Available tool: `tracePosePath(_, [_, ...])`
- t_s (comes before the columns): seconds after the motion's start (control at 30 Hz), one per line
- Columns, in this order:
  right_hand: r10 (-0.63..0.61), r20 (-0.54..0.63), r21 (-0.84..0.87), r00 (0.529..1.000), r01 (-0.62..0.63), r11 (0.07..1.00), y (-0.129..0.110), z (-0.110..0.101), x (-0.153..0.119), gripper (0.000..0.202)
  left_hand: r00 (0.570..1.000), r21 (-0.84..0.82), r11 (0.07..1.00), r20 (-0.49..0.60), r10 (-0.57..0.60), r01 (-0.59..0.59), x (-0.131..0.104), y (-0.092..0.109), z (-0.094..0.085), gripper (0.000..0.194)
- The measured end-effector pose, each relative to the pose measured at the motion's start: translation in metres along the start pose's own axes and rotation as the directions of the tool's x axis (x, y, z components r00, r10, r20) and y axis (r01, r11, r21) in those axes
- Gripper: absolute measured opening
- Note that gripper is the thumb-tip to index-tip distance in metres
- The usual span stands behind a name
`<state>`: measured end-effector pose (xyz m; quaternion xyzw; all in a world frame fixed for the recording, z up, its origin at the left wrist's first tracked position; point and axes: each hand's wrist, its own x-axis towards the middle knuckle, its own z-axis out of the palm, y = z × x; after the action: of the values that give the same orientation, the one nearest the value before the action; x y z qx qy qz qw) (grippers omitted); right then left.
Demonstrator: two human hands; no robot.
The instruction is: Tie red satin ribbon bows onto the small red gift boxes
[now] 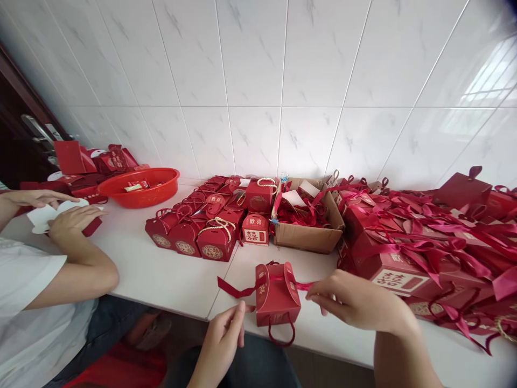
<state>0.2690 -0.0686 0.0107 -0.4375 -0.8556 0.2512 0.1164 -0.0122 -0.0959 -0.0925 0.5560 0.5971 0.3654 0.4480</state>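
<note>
A small red gift box (278,302) with a folded, curved top stands upright near the table's front edge, a dark red cord handle (283,337) hanging down in front. Red ribbon (238,290) passes across its upper part; the left end lies loose on the tabletop. My right hand (343,299) pinches the ribbon's other end just right of the box. At the lower left of the box is my left hand (224,337), thumb raised and a fingertip at the box's lower corner. Its other fingers are partly hidden, and I see nothing held in it.
Red gift boxes (186,237) stand in rows behind, beside a cardboard box (309,237) of ribbons and white cards. Beribboned boxes (424,258) are piled at right. Leftward are a red plastic basin (161,188) and a co-worker's hands (76,218) on a white-lined box.
</note>
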Motion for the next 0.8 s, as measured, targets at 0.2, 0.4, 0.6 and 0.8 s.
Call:
tracePosePath(0.2, [0.323, 0.050, 0.574, 0.945, -0.292, 0.765, 0.044, 0.089, 0.009, 0.038, 0.985, -0.313, 0.940, 0.141, -0.095, 0.135, 0.008, -0.013, 0.017, 0.054])
tracePosePath(0.4, [0.443, 0.011, 0.984, 0.896, 0.068, -0.162, 0.040, 0.141, 0.027, 0.039, 0.983, -0.703, 0.690, 0.081, -0.163, 0.172, 0.023, -0.018, 0.019, 0.038])
tracePosePath(0.6, [0.612, -0.089, 0.860, 0.785, 0.371, -0.350, 0.035, 0.145, 0.045, 0.034, 0.966, -0.854, 0.520, -0.133, -0.222, 0.002, 0.036, -0.008, 0.001, 0.024])
tracePosePath(0.8, [0.696, -0.263, 0.815, 0.669, 0.540, -0.211, 0.040, 0.120, 0.046, 0.024, 0.940, -0.854, 0.492, -0.290, -0.179, -0.170, 0.042, 0.015, -0.026, 0.021])
